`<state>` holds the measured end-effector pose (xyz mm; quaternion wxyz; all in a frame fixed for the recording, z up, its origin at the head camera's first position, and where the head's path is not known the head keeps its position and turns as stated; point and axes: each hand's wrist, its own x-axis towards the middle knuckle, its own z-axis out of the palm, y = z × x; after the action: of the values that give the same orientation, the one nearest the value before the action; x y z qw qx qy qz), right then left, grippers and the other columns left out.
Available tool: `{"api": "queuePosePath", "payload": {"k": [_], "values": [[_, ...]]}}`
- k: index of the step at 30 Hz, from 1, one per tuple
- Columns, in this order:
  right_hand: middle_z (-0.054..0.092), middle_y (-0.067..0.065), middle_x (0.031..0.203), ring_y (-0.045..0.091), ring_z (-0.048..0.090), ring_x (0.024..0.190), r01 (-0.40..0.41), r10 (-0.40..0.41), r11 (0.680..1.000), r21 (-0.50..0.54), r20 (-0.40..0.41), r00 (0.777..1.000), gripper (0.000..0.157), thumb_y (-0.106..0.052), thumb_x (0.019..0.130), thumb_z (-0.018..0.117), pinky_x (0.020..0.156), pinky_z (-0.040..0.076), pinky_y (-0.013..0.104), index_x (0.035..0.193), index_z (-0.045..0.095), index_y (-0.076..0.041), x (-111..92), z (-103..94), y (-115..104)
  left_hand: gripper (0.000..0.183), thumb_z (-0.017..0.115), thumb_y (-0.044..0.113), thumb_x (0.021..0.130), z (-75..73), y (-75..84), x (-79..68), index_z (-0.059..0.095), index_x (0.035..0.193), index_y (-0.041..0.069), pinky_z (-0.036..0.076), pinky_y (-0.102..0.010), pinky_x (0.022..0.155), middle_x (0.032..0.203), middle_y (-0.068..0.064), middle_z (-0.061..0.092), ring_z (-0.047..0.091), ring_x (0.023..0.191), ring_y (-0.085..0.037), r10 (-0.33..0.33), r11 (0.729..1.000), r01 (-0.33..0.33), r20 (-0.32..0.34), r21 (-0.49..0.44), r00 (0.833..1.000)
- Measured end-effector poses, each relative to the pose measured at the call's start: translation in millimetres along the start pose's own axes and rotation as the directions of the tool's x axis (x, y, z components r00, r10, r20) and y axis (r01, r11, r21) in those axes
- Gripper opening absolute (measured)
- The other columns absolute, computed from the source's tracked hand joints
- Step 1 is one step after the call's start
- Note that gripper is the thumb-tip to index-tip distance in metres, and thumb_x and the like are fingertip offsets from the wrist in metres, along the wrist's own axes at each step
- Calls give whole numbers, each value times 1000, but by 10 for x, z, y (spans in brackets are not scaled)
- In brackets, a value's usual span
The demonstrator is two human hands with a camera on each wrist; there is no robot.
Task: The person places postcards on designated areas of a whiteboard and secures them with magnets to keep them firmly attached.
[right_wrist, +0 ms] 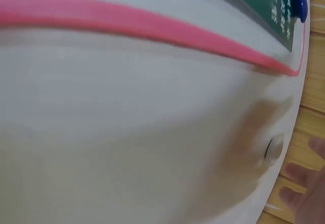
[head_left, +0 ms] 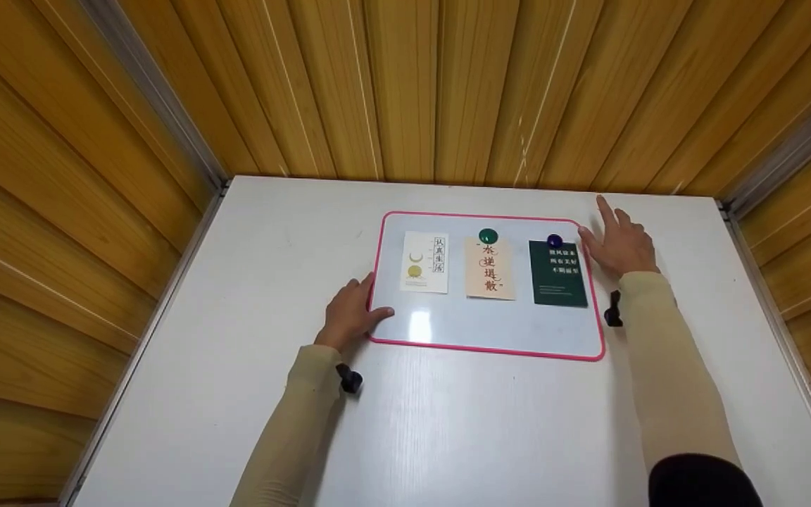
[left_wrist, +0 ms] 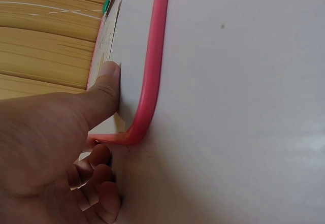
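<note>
A small whiteboard [head_left: 490,331] with a pink frame lies flat on the table. My left hand [head_left: 350,313] holds its left edge, thumb over the frame onto the surface and the other fingers along the outer side. Beyond the upper right corner, my right hand [head_left: 624,246] has its fingers spread, thumb at the frame. On the board are a white card [head_left: 424,263] with no magnet on it, a peach card [head_left: 490,271] under a green magnet [head_left: 488,236], and a dark green card [head_left: 558,276] under a dark blue magnet [head_left: 554,241].
The white table [head_left: 448,429] reaches back to a wood-patterned panel wall [head_left: 405,91]. Similar panels stand on the left and right sides, with metal posts at the corners. A black rounded object [head_left: 702,482] overlaps the right forearm at the bottom edge.
</note>
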<state>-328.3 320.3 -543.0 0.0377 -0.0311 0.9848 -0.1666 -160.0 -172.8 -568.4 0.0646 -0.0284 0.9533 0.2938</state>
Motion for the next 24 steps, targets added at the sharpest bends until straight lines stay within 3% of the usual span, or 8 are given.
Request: {"api": "queuePosePath", "payload": {"k": [10, 17, 24], "values": [[26, 36, 157, 65, 31, 130, -45, 48, 997, -68, 32, 998, 78, -54, 106, 43, 107, 25, 76, 166, 10, -17, -91, 49, 158, 92, 82, 44, 87, -11, 9, -17, 36, 161, 16, 47, -44, 99, 119, -10, 59, 53, 103, -25, -16, 1000, 16, 0, -20, 1000], [32, 40, 150, 66, 36, 124, -24, 24, 997, -76, -3, 1000, 65, -38, 109, 47, 104, 29, 76, 159, 27, -2, -176, 40, 185, 91, 82, 43, 87, -15, 17, -20, 37, 160, 15, 48, -44, 99, 115, -10, 60, 54, 101, -26, -16, 1000, 16, -4, -19, 1000], [39, 40, 142, 64, 40, 117, -8, 6, 996, -89, -19, 1000, 50, -25, 109, 48, 97, 35, 76, 149, 37, 4, -195, 52, 238, 92, 82, 43, 87, -13, 16, -22, 36, 161, 16, 46, -43, 100, 116, -9, 59, 53, 103, -25, -29, 999, 29, 2, -33, 1000]]}}
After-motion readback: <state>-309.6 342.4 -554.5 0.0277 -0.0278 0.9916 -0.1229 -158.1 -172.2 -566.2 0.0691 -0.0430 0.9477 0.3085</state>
